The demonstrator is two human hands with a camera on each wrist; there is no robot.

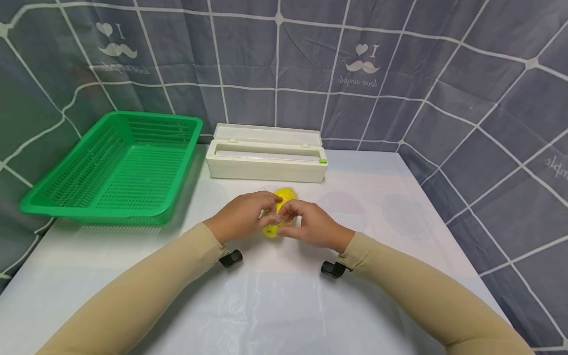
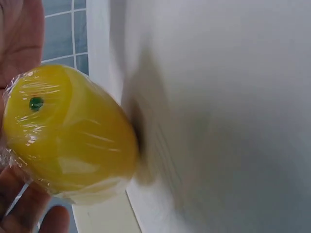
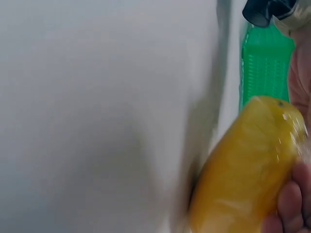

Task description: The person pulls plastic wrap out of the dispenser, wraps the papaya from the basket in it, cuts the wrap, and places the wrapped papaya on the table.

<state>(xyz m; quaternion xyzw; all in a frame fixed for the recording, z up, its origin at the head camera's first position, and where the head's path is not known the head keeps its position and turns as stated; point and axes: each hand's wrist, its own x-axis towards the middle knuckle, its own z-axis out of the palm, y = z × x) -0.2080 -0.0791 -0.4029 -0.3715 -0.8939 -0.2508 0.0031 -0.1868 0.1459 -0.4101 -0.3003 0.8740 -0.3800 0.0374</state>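
Observation:
A yellow fruit with a small green stem spot is covered in shiny clear plastic wrap. It rests on the table between both hands, partly hidden by them from the head. My left hand reaches in from the left, its thumb and fingers pinching the gathered wrap over the fruit. From the other side my right hand has curled fingers on the same gather, thumb low near the fruit's near end. In the right wrist view, fingertips lie along the wrapped fruit's side.
Behind the hands stands a long white wrap dispenser box, its lid up and a green slider at its right end. A green slotted basket sits at the left. A grey checked curtain borders the white table.

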